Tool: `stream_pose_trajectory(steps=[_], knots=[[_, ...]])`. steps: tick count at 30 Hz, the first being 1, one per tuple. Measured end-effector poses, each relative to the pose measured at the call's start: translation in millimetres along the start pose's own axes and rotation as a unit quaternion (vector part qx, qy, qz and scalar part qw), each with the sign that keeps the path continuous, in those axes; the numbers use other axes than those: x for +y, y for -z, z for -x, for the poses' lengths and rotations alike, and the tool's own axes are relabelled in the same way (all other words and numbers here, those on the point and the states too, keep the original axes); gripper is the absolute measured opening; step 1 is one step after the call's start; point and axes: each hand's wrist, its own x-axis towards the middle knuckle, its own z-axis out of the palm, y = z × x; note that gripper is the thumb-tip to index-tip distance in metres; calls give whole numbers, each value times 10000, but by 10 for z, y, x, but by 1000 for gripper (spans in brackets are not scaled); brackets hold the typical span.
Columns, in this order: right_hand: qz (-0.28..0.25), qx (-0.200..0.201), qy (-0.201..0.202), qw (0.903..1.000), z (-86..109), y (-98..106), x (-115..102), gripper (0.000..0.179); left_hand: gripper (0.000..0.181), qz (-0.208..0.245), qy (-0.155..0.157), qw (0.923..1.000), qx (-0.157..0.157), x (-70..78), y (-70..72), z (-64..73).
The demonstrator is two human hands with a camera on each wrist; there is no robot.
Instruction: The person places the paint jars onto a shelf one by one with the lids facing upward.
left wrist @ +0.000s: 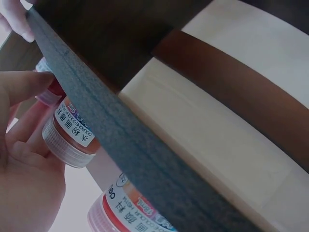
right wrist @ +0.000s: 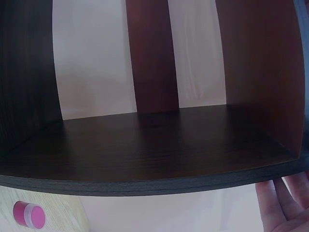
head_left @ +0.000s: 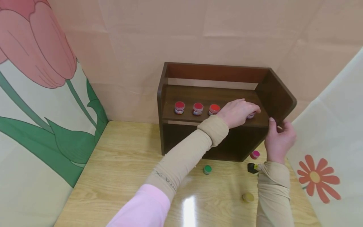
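A dark brown two-level shelf (head_left: pixel 210 94) stands at the back of the table. Along its upper board sit paint jars with red to orange lids: a red one (head_left: pixel 179 107), another red one (head_left: pixel 198 108) and an orange-red one (head_left: pixel 214 109). My left hand (head_left: pixel 238 112) reaches over the board's right part and pinches a paint jar (head_left: pixel 250 115), mostly covered by the fingers. Close by, an orange jar (left wrist: pixel 72 133) shows in the left wrist view. My right hand (head_left: pixel 280 140) grips the front edge of the right side panel, thumb in front, fingers outside.
On the wooden table (head_left: pixel 119 176) stand a green-lidded jar (head_left: pixel 207 169), a magenta jar (head_left: pixel 255 154) by the shelf's right foot and a yellowish jar (head_left: pixel 248 197) nearer me. Flower-printed cloths (head_left: pixel 314 176) hang at both sides; a plain cloth (head_left: pixel 136 47) hangs behind.
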Motion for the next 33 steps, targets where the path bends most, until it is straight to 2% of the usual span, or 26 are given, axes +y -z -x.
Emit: stream_pose_trajectory(steps=[5,8,12,16,20,24,27,30,33], knots=[[3,-22,41,10000,-5,-12,10,41,43,-229,-4,9995,212,-25,-27,8],[-7,-20,40,10000,-9,-20,19,40,47,-494,-42,9975,494,-42,-36,11],[29,-24,38,10000,-21,-21,25,41,51,-618,-20,9941,892,-49,15,26],[40,-35,57,10000,-26,-32,21,41,52,-705,215,9902,1186,-56,130,80],[31,-47,2,10000,-28,-45,21,42,48,-681,687,9837,1518,-68,276,162],[12,-87,-93,9999,-32,-56,30,43,41,-402,1106,9733,1972,-112,439,281],[-26,-103,-152,9998,-34,-67,47,41,38,-125,1219,9626,2418,-153,568,402],[-37,-107,-178,9998,-37,-79,55,40,35,220,1325,9482,2879,-180,696,543],[-62,-117,-203,9997,-39,-86,52,38,33,608,1430,9289,3361,-190,817,703]])
